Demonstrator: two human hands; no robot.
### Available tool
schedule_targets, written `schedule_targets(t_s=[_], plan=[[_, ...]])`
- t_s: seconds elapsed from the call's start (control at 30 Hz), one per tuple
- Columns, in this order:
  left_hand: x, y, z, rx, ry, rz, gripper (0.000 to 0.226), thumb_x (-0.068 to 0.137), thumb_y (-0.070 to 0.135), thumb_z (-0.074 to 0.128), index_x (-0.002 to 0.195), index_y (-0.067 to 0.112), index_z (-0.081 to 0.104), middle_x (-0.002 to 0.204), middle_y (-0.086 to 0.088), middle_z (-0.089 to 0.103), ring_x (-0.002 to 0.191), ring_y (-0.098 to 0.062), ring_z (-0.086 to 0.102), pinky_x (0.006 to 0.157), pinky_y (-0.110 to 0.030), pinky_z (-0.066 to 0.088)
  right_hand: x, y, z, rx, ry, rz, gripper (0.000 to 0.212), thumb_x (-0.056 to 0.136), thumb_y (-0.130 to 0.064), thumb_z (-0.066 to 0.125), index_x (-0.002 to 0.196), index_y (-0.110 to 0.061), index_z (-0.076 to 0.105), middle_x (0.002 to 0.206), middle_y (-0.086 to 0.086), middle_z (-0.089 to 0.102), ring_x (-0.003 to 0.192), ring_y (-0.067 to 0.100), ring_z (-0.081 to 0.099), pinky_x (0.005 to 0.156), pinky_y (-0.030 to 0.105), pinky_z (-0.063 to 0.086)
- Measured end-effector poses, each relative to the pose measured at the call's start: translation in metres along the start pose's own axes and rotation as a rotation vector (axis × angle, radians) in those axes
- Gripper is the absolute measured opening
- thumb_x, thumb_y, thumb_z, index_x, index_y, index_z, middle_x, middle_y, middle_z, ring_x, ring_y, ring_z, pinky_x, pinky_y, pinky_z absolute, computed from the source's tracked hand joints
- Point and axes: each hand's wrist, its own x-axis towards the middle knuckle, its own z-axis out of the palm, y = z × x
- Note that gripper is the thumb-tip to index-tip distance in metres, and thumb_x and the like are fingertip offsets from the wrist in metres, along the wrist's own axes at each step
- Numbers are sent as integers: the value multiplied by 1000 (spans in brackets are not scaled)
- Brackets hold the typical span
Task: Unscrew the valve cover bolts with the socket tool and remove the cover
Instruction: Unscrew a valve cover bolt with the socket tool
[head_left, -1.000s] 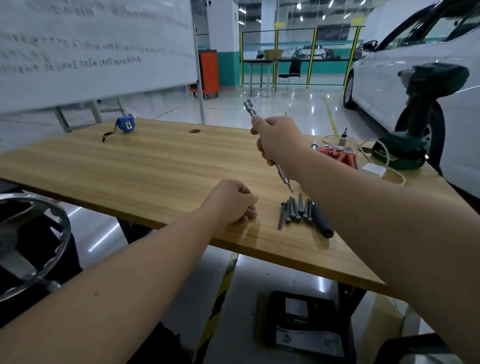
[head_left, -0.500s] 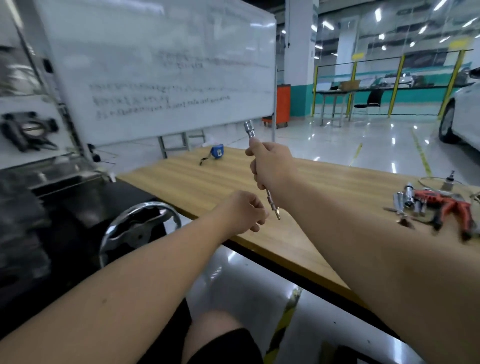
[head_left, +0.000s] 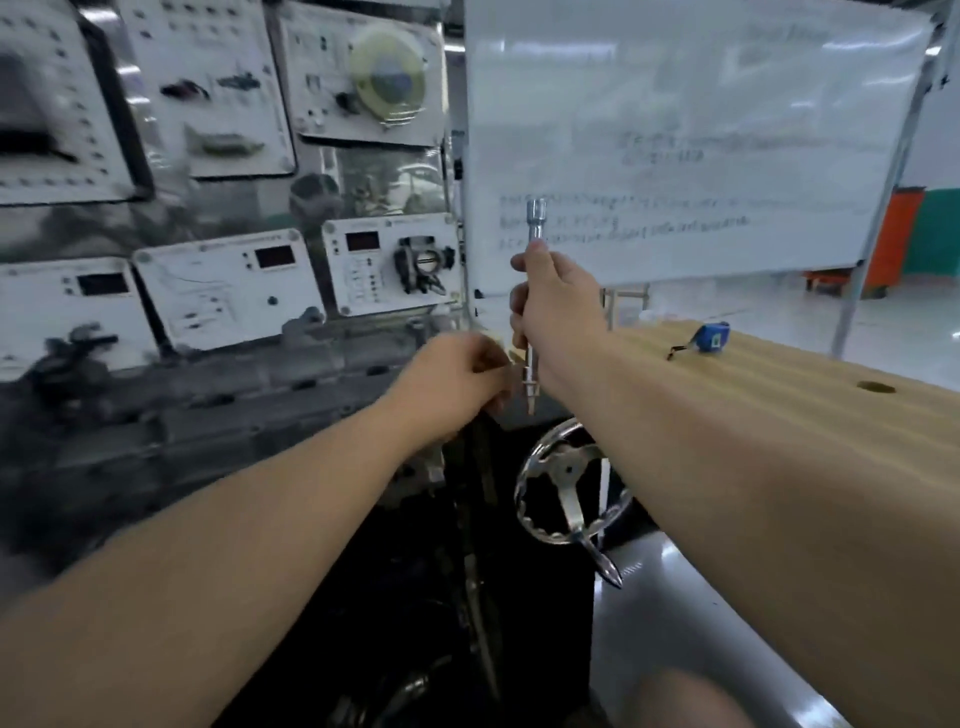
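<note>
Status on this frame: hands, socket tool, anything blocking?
Right hand grips socket tool upright, socket end up. Left hand loosely curled beside its lower tip; contents unclear. Tool off the engine; valve cover not identifiable, view blurred. No visible obstruction.

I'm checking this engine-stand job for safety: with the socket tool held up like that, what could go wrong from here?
1. The right hand grips the long silver socket tool mid-shaft, upright in the air; it might slip and drop near the chrome spoked handwheel.
2. The left hand, curled beside the tool's narrow lower tip, might get jabbed.
3. The picture is blurred and the dark engine block indistinct, so the socket may be aimed badly.
</note>
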Motion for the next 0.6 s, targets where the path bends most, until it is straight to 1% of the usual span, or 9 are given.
schedule_targets(t_s=[0.07, 0.1, 0.17, 0.23, 0.27, 0.37, 0.47, 0.53, 0.6], plan=[[1, -9, -32, -3, 113, -27, 17, 97, 16, 68, 81, 21, 68, 72, -1, 76, 66, -22, 73, 60, -32, 56, 0, 1, 21, 24, -29, -20, 35, 107, -41, 42, 84, -24, 62, 55, -5, 55, 55, 17, 48, 66, 41, 39], [2, -13, -48, 2, 159, -53, 18, 98, 14, 67, 82, 22, 68, 73, 0, 76, 70, -21, 74, 66, -33, 59, 1, 1, 31, 28, -37, -32, 36, 107, -42, 42, 83, -24, 62, 55, -6, 55, 56, 17, 49, 66, 41, 39], [3, -23, -72, 14, 185, -107, 21, 98, 9, 65, 83, 23, 67, 76, 1, 76, 77, -15, 75, 77, -31, 62, 2, 0, 47, 36, -45, -59, 38, 107, -42, 41, 80, -23, 60, 59, -4, 55, 58, 18, 48, 66, 41, 39], [0, -33, -89, 63, 133, -138, 23, 97, 8, 66, 86, 27, 67, 84, 7, 75, 77, -3, 73, 74, -19, 58, 4, 3, 61, 33, -57, -87, 38, 108, -43, 41, 81, -22, 59, 65, -2, 55, 61, 18, 48, 65, 40, 38], [-1, -38, -94, 84, 98, -150, 22, 96, 9, 68, 89, 30, 69, 88, 9, 76, 80, 0, 72, 74, -17, 55, 3, 5, 67, 28, -63, -98, 37, 108, -43, 41, 83, -23, 60, 67, -2, 55, 62, 17, 48, 63, 39, 38], [-4, -49, -99, 12, 30, -162, 18, 94, 13, 71, 99, 30, 72, 100, 9, 78, 94, -4, 73, 85, -19, 55, 4, 13, 83, 35, -70, -129, 34, 107, -43, 41, 82, -30, 59, 66, -4, 55, 63, 19, 49, 63, 38, 38], [0, -53, -97, -78, -36, -136, 20, 93, 7, 73, 102, 25, 72, 99, 7, 79, 95, -5, 73, 78, -11, 54, 8, 22, 91, 45, -90, -170, 31, 106, -45, 41, 82, -36, 59, 65, -7, 55, 63, 17, 51, 63, 38, 39], [6, -54, -93, -83, -87, -114, 23, 90, 3, 74, 103, 22, 73, 99, 6, 79, 97, -6, 73, 83, -15, 56, 11, 29, 93, 15, -108, -220, 31, 103, -48, 41, 82, -35, 60, 65, -7, 56, 64, 16, 52, 63, 37, 41], [13, -53, -88, -66, -116, -86, 22, 87, 5, 77, 103, 20, 74, 99, 4, 79, 96, -9, 74, 89, -24, 58, 12, 36, 93, 13, -120, -251, 30, 99, -54, 41, 83, -36, 59, 64, -7, 55, 63, 15, 52, 63, 37, 42]])
